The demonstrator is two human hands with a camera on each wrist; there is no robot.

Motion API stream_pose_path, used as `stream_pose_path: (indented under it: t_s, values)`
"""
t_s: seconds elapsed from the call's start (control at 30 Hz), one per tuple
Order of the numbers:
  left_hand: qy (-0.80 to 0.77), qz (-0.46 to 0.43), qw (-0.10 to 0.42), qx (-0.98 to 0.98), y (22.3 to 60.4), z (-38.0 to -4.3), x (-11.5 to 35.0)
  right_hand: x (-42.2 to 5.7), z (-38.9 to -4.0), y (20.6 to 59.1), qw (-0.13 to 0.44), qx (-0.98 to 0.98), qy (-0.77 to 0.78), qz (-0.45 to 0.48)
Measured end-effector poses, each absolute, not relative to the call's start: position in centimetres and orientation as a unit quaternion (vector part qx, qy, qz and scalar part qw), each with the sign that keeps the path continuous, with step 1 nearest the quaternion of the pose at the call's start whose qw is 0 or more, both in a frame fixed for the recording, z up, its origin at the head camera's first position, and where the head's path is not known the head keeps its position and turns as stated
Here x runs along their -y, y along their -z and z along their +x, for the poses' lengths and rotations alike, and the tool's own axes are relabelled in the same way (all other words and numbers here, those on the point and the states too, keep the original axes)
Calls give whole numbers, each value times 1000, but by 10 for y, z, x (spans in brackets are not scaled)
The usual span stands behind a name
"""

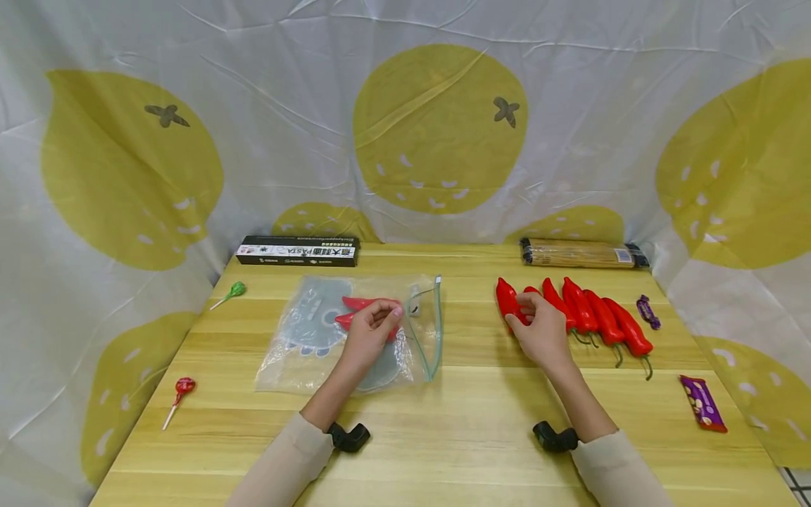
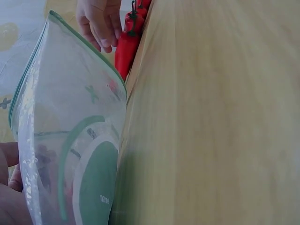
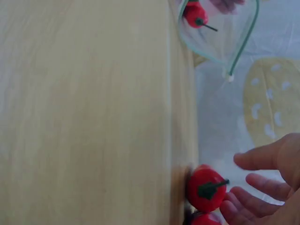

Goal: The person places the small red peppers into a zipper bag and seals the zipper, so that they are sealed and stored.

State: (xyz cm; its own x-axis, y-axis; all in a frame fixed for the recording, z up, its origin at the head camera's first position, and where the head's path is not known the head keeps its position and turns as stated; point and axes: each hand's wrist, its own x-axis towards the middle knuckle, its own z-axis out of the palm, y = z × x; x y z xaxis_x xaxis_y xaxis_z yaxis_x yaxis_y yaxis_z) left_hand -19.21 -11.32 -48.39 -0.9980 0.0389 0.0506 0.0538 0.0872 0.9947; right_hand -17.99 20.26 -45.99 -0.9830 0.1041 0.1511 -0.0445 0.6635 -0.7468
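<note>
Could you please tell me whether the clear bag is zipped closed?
No, the clear bag gapes open at its green-edged mouth.

white cloth backdrop (image 1: 285, 84) | yellow fruit print (image 1: 437, 134) | pale wood table (image 1: 469, 429)

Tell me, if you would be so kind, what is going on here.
Someone is bagging red peppers at a wooden table, it seems. Their left hand holds the clear bag, whose mouth stands open, and some peppers show inside. Their right hand is by the row of peppers on the table, thumb and fingers apart, not gripping one.
</note>
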Motion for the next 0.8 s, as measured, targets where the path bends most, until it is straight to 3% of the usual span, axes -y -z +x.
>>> stream_pose_path:
  t_s: [0.27, 0.8]
  values:
    - [680, -33, 0, 732, 484, -193, 114, -199, -190, 472, 92, 920, -379, 37]
    - [682, -24, -7, 731, 483, -191, 115, -199, -192, 477, 3, 937, -346, 58]
